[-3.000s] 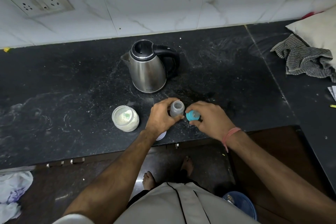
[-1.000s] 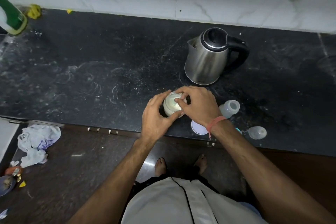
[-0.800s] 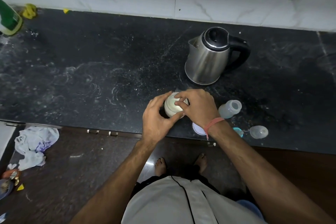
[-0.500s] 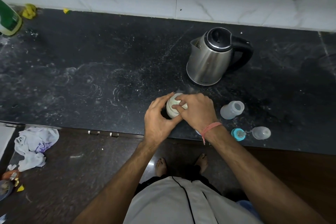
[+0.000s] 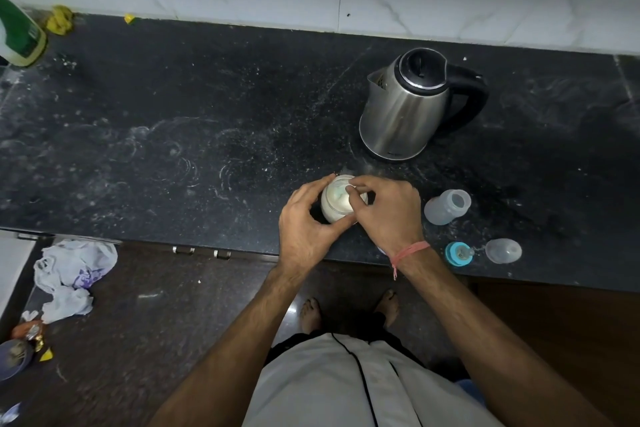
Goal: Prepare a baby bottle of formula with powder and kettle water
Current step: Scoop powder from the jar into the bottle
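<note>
- Head view: round clear glass jar of pale powder (image 5: 337, 204) stands on the speckled black stone worktop (image 5: 207, 135), near the brushed-steel kettle (image 5: 405, 107).
- Left hand (image 5: 304, 222) — grip curled around the jar; right hand (image 5: 388, 211) pinches inside its mouth.

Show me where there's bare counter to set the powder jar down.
Bare counter runs left of the jar as far as the green bottle, and behind it beside the kettle. Right of the jar is crowded: baby bottle, teal teat ring and clear cap along the front edge.
</note>
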